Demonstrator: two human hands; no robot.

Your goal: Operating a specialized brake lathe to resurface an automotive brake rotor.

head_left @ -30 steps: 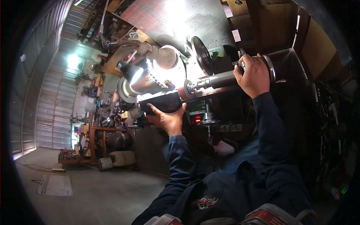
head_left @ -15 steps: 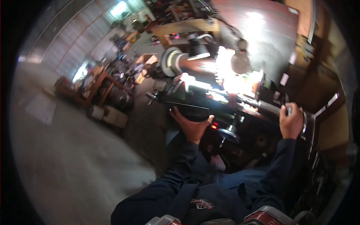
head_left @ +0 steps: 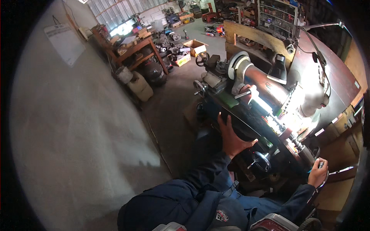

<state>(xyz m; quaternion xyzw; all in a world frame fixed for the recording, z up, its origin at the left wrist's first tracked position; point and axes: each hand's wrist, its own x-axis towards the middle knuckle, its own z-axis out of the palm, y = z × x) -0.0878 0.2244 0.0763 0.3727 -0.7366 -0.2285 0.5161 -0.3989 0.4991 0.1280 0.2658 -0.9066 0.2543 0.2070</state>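
A long lathe-like machine with a dark bed (head_left: 246,122) runs diagonally across the right half of the view. Against its front side, my left hand (head_left: 233,141) is open, thumb and fingers spread wide, with nothing in it. A chrome-rimmed handwheel (head_left: 263,161) sits on the machine front just beyond that thumb. At the machine's right end, my right hand (head_left: 317,174) is closed round the handle of another wheel, whose rim (head_left: 327,179) shows beside the wrist. Next to it is a grey cylindrical housing (head_left: 306,155). Lamp glare washes out the machine's middle.
A black lamp (head_left: 277,70) hangs over the machine, with a wooden panel (head_left: 254,38) behind. To the left stand a wooden bench (head_left: 135,55), a black tank (head_left: 154,73) and a pale jerrycan (head_left: 140,87). An open cardboard box (head_left: 196,47) lies farther back. A wall (head_left: 77,134) fills the left side.
My view has turned left, so the machine now appears farther right and the picture is sharper. Both hands keep about the same places on the machine.
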